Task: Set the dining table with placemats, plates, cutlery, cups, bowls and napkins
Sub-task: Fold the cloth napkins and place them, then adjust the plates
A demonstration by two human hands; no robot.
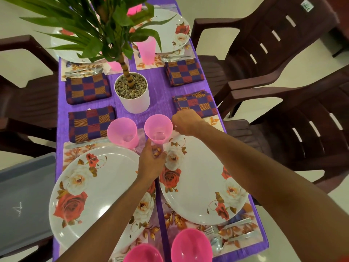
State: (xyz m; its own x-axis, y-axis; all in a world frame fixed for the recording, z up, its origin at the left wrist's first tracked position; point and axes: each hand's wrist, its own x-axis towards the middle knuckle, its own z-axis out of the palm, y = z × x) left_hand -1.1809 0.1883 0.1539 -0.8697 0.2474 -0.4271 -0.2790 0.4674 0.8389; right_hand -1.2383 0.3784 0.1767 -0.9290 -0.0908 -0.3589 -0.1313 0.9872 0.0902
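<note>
Head view | bottom centre: pink bowl point(190, 246) sits below plate point(198, 186) | mid-frame: your left hand point(151, 161) is loosely curled, holding nothing, thumb by right cup point(158, 128) base | just right: right hand point(186, 122) curled beside the rim, grip unclear | advice: seat cup upright above plate, clear of napkin point(196, 104)

Table point(160, 91) centre: potted plant point(133, 95).

Near left setting: left plate point(98, 195) on left placemat point(73, 154); left cup point(122, 132) behind plate; left napkin point(91, 123) behind-left of cup; cutlery piece point(85, 144) between napkin and plate.

Near right setting: right plate point(196, 182) on right placemat point(188, 224); right cup point(158, 127) behind plate; right napkin point(196, 104) further back; fork point(210, 229) and spoon point(217, 242) at plate's front right.

Near edge: left bowl point(143, 254), right bowl point(190, 246), side by side.

Far end: far left plate point(62, 44), far right plate point(170, 33); far left napkin point(87, 87), far right napkin point(185, 71) before them.

Chairs point(264, 44) along both sides.
</note>
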